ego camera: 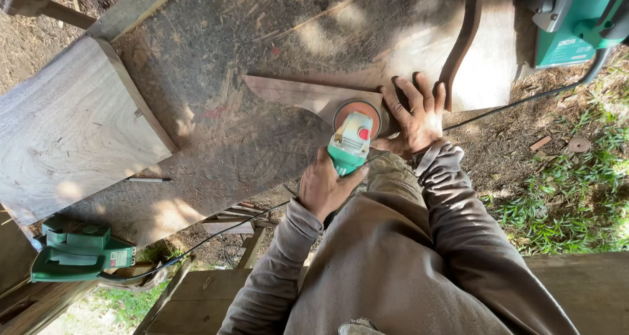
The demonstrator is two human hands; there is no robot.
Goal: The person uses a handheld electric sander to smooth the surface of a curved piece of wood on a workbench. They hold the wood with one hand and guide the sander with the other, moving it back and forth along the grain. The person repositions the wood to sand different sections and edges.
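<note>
left hand (pixel 325 186) gripping sander (pixel 350 140), (right hand (pixel 414 115) maybe pressing) wood (pixel 308 94)

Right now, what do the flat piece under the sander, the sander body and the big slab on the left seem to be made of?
The flat workpiece looks like raw reddish-brown wood, matt and dusty. The sander held by the left hand seems moulded green plastic, smooth, with a red button; its disc looks like orange abrasive. The slab is pale, unfinished wood with clear curved grain.

Left hand (pixel 325 189) clenched in grip; right hand (pixel 414 115) flat, fingers spread
</note>
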